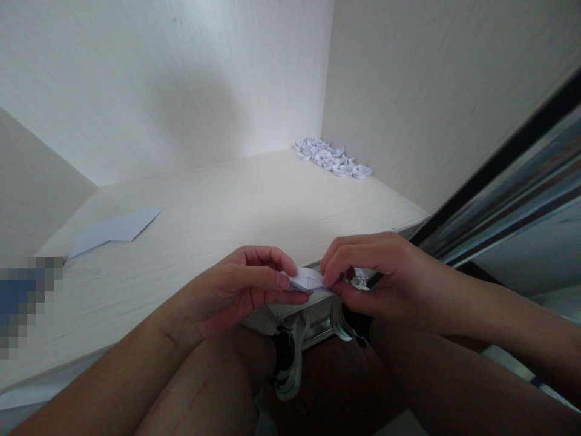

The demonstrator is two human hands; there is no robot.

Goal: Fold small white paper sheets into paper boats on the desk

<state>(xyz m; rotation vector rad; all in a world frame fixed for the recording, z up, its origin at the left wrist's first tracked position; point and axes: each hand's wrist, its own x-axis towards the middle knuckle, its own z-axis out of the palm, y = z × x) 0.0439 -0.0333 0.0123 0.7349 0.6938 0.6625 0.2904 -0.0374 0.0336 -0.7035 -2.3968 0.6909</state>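
A small folded white paper (308,278) is held between both hands, just past the front edge of the white shelf. My left hand (247,281) pinches its left end between thumb and fingers, one finger running beneath it. At the right end, the fingertips of my right hand (370,269) are closed on the paper. Creases and layered flaps show on its near face. Parts of both ends are covered by my fingers.
On the white shelf (218,212), a cluster of small folded white papers (333,158) lies in the back right corner. Flat white paper sheets (118,230) lie at the left. A dark-edged metal frame (494,151) borders the right side. My knees and shoes (290,357) are below.
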